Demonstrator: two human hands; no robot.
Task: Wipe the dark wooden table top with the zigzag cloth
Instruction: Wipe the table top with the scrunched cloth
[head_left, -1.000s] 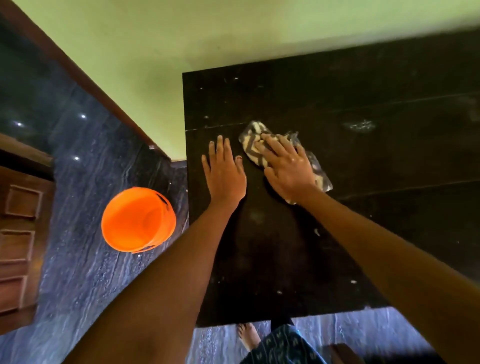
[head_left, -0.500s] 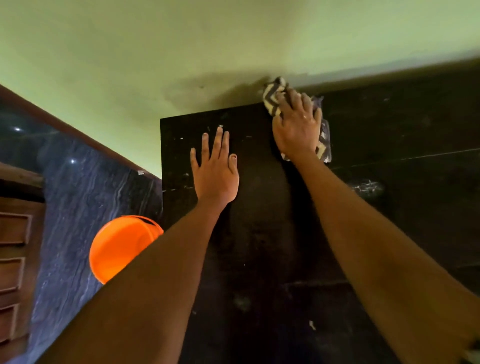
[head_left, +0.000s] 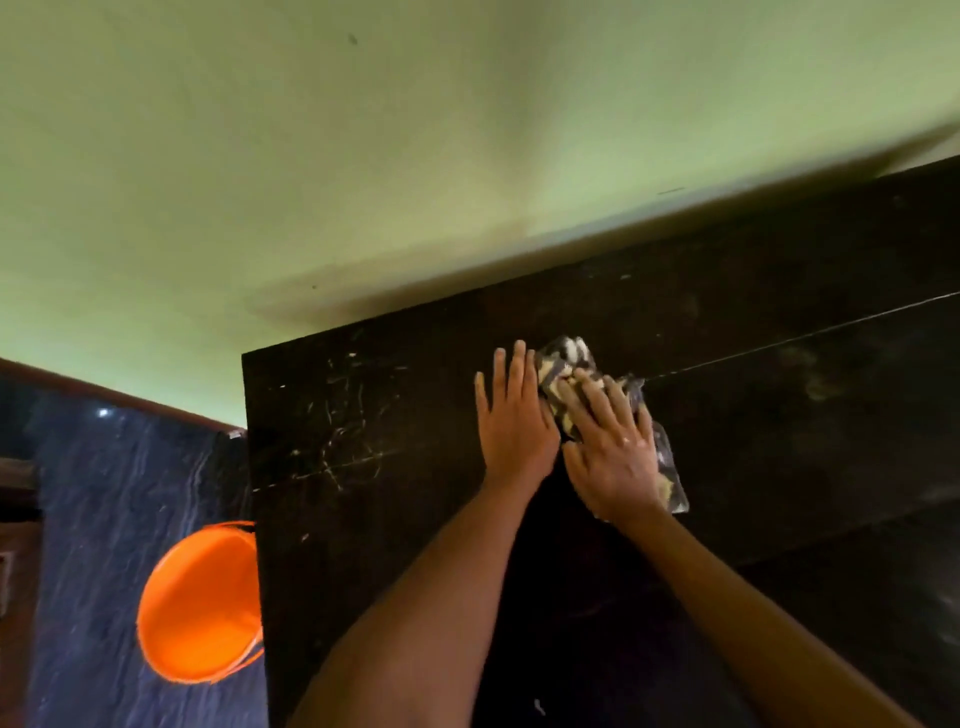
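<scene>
The dark wooden table top (head_left: 363, 467) fills the lower right of the head view, its far edge against a green wall. The zigzag cloth (head_left: 563, 364), cream and dark, lies bunched on the table near the middle. My right hand (head_left: 610, 452) presses flat on the cloth and covers most of it. My left hand (head_left: 514, 421) rests flat on the bare wood just left of the cloth, fingers spread, holding nothing. White scratches and smears mark the wood to the left of my hands.
An orange bucket (head_left: 200, 603) stands on the dark marbled floor (head_left: 104, 519) beside the table's left edge. The green wall (head_left: 415, 156) runs along the table's far edge. Brown wooden furniture (head_left: 15, 519) shows at the far left.
My right hand has pulled the cloth back from the table's far edge toward me. It now sits close beside my left hand. The view has swung left.
</scene>
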